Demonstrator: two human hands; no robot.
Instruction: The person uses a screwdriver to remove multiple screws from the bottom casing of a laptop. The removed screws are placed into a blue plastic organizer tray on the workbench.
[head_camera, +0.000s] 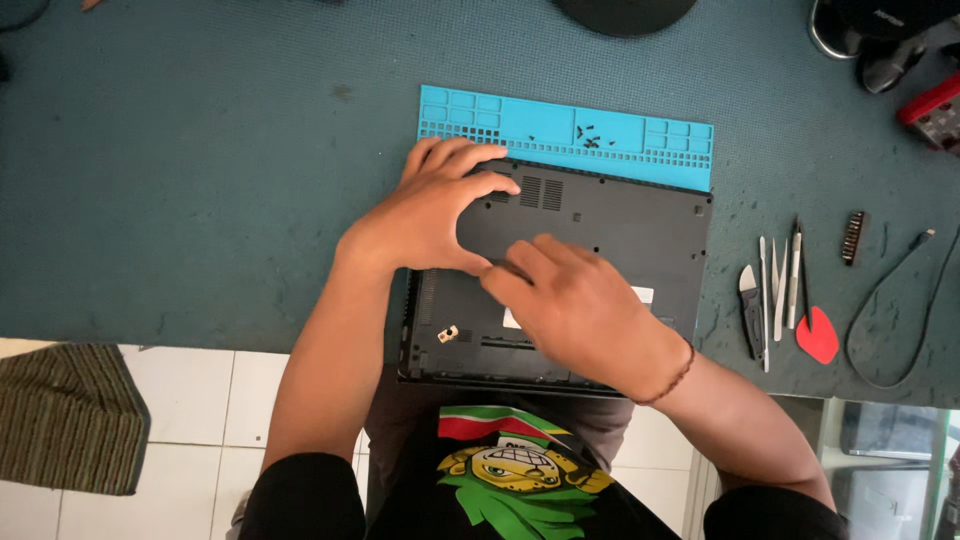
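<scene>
Here, at the far left, a striped cloth (65, 420) lies on the tiled floor below the desk edge. My left hand (425, 215) rests spread on the upper left of the laptop (620, 225), fingers loose and flat, thumb hooked toward the middle; it presses rather than clamps. The laptop lies bottom up at the near edge of the green mat (200, 180), its far edge on a blue tray (500, 115) with a few small black screws (588, 137) in its cells. My right hand (575, 305) lies over the base's middle, fingertips curled down onto the plastic, holding nothing. The base panel looks like thin matte plastic, stiff but likely to flex and crack at its clips, so I judge the edges and corners the safest hold, and the whole thing moderately heavy. Further right lie metal tweezers (780, 285), a red pick (818, 335) and a looped black cable (900, 300).
</scene>
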